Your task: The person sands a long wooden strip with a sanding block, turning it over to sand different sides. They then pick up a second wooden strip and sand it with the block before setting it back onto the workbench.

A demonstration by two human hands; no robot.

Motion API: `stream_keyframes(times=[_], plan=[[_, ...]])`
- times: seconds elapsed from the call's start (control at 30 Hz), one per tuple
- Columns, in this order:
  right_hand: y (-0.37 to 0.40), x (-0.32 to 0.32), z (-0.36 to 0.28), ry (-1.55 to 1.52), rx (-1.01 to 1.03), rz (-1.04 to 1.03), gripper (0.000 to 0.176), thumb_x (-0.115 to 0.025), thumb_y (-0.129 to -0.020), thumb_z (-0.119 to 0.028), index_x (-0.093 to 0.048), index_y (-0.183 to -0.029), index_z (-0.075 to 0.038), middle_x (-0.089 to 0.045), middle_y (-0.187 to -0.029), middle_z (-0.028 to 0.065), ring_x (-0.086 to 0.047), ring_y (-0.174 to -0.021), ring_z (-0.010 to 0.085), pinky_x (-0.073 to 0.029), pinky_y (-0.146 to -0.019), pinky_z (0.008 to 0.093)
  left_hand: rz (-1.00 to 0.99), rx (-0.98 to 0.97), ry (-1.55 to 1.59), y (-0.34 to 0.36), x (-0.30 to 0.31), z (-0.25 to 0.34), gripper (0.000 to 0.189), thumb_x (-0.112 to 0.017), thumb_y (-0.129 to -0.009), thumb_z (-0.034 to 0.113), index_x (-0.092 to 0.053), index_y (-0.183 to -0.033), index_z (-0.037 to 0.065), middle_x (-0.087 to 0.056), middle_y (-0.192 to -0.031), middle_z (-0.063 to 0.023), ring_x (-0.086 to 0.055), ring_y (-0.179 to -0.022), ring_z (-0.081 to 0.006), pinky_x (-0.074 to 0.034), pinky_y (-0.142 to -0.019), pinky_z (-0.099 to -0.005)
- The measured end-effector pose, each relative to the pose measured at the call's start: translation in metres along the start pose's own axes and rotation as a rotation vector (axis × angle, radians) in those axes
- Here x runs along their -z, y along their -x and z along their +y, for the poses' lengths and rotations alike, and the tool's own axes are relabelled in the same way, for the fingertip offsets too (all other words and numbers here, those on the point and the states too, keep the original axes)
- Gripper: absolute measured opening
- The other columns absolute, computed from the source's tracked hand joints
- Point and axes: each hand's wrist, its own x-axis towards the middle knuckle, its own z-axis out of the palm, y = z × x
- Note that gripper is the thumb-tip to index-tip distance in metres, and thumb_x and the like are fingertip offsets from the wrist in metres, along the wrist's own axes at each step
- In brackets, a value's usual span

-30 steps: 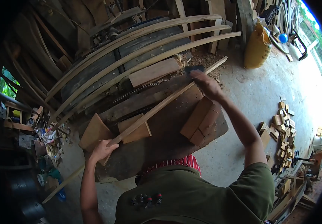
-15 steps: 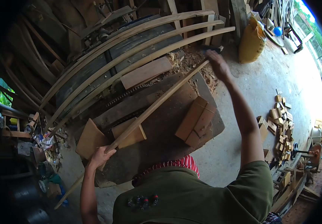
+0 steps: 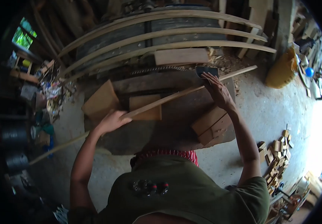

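Across the dark worktop (image 3: 149,138) in the head view ran the wooden strip (image 3: 168,99), the left hand (image 3: 113,121) clamped on it, the right hand (image 3: 219,93) over a dark sheet (image 3: 205,71) at the strip, its grip indeterminable, while rightward stood a yellow sack (image 3: 282,71), contents indiscernible.

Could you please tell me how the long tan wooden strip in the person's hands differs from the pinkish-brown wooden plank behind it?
The tan wooden strip is long and narrow; the pinkish-brown wooden plank is shorter and wider. The strip slants and is held by the left hand; the plank lies untouched. Both are wooden.
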Motion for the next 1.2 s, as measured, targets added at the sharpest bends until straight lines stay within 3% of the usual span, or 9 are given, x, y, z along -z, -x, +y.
stream_keyframes(times=[0.13, 0.2, 0.47, 0.53, 0.7, 0.8, 1.0, 1.1, 1.2], plan=[[-0.004, -0.004, -0.063, 0.031, 0.094, -0.059, 0.041, -0.048, -0.099, -0.019, -0.051, -0.139, -0.008, -0.047, -0.146, 0.0115, -0.037, -0.140, 0.0266, -0.026, -0.117, 0.0442, 0.024, -0.088, -0.099, -0.004, -0.004, 0.043, 0.037, -0.064, -0.092, 0.036, -0.067, -0.098, 0.000, -0.063, -0.073, -0.0231, -0.065, -0.077, -0.0405, -0.049, -0.068, -0.0450], [-0.008, 0.000, -0.080, 0.069, 0.131, -0.011, 0.041, -0.048, -0.099, -0.018, -0.051, -0.139, -0.007, -0.049, -0.145, 0.0110, -0.039, -0.140, 0.0269, -0.026, -0.117, 0.0443, 0.139, -0.323, -0.217, -0.019, -0.015, 0.044, 0.036, -0.062, -0.092, 0.037, -0.066, -0.093, 0.001, -0.060, -0.080, -0.0211, -0.064, -0.077, -0.0403, -0.049, -0.070, -0.0465], [-0.005, -0.001, -0.016, 0.360, 0.058, 0.180, 0.043, -0.042, -0.101, -0.018, -0.046, -0.143, -0.008, -0.047, -0.147, 0.0101, -0.040, -0.139, 0.0279, -0.023, -0.116, 0.0484, 0.363, -0.442, -0.523, -0.081, -0.067, 0.100, 0.018, -0.061, -0.085, 0.023, -0.067, -0.080, 0.007, -0.058, -0.094, -0.0118, -0.066, -0.088, -0.0297, -0.051, -0.072, -0.0467], [-0.005, 0.009, -0.002, 0.300, 0.057, 0.220, 0.044, -0.039, -0.102, -0.021, -0.045, -0.144, -0.008, -0.045, -0.149, 0.0100, -0.039, -0.139, 0.0278, -0.023, -0.115, 0.0493, 0.716, -0.668, -0.453, -0.132, -0.114, 0.074, 0.015, -0.060, -0.082, 0.020, -0.066, -0.078, 0.007, -0.059, -0.096, -0.0121, -0.061, -0.102, -0.0300, -0.046, -0.080, -0.0460], [-0.017, 0.023, 0.028, 0.477, -0.012, 0.313, 0.044, -0.036, -0.104, -0.027, -0.047, -0.142, -0.009, -0.049, -0.146, 0.0096, -0.043, -0.137, 0.0275, -0.027, -0.114, 0.0489, 0.355, -0.471, -0.517, -0.141, -0.086, 0.128, 0.023, -0.051, -0.090, 0.020, -0.070, -0.085, 0.008, -0.061, -0.117, -0.0156, -0.052, -0.117, -0.0320, -0.037, -0.098, -0.0541], [-0.015, 0.022, 0.036, 0.476, -0.052, 0.165, 0.043, -0.036, -0.105, -0.029, -0.048, -0.141, -0.008, -0.049, -0.146, 0.0101, -0.043, -0.136, 0.0284, -0.027, -0.113, 0.0493, 0.364, -0.479, -0.638, -0.166, -0.105, 0.120, 0.029, -0.049, -0.096, 0.023, -0.063, -0.118, 0.009, -0.053, -0.132, -0.0173, -0.049, -0.122, -0.0339, -0.022, -0.114, -0.0622], [0.002, -0.010, 0.069, 0.325, -0.126, 0.058, 0.041, -0.043, -0.103, -0.025, -0.050, -0.137, -0.003, -0.053, -0.140, 0.0159, -0.046, -0.132, 0.0314, -0.034, -0.110, 0.0413, 0.796, -0.583, -0.474, -0.057, -0.066, 0.107, 0.071, -0.082, -0.065, 0.050, -0.060, -0.122, 0.015, -0.056, -0.116, -0.0101, -0.054, -0.107, -0.0235, -0.040, -0.095, -0.0491], [0.001, -0.018, 0.086, 0.220, -0.157, 0.082, 0.040, -0.045, -0.102, -0.021, -0.051, -0.137, -0.003, -0.054, -0.136, 0.0202, -0.051, -0.124, 0.0393, -0.038, -0.105, 0.0441, 0.719, -0.317, -0.407, 0.007, -0.027, 0.042, 0.091, -0.081, -0.060, 0.055, -0.048, -0.139, 0.025, -0.051, -0.130, -0.0065, -0.053, -0.114, -0.0263, -0.038, -0.097, -0.0504], [-0.002, -0.020, 0.083, 0.237, -0.124, 0.116, 0.039, -0.046, -0.101, -0.021, -0.053, -0.135, -0.003, -0.054, -0.137, 0.0193, -0.051, -0.124, 0.0386, -0.038, -0.105, 0.0438, 0.445, 0.072, -0.761, 0.064, 0.016, -0.043, 0.091, -0.083, -0.061, 0.049, -0.049, -0.141, 0.023, -0.056, -0.133, -0.0087, -0.052, -0.126, -0.0253, -0.037, -0.109, -0.0479]])
